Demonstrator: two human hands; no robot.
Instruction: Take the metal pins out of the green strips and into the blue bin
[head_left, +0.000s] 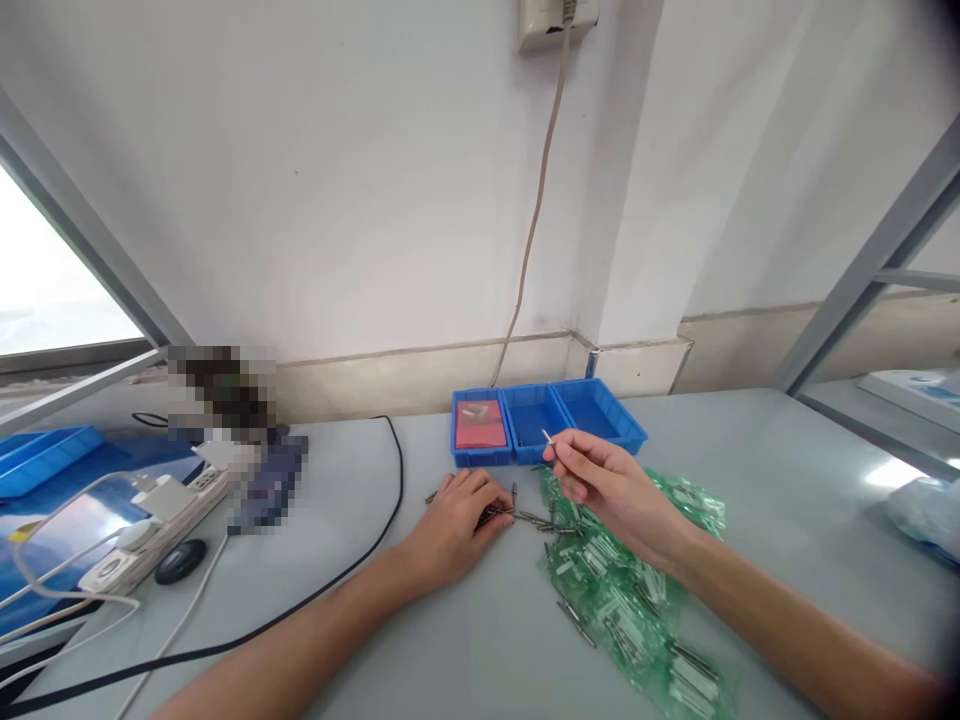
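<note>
My right hand [604, 485] is raised in front of the blue trays, its thumb and fingers pinching a slim metal pin [547, 437] whose tip points up and left. On the grey table [480, 640], my left hand [461, 510] curls its fingers and thumb around several dark, slender metal pins. More loose metal pins [536, 521] spill out to its right. Green transparent bags [622, 610] with similar pins and white strips inside lie under and beside my right forearm. A few single pins [576, 623] rest beside the bags.
Three joined blue trays stand by the wall; the left tray [484, 462] holds a red sheet [480, 425] with a small clear packet. A black cable [300, 607] crosses the table. At left are a power strip [112, 570] and black mouse [180, 561]. Metal frames flank both sides.
</note>
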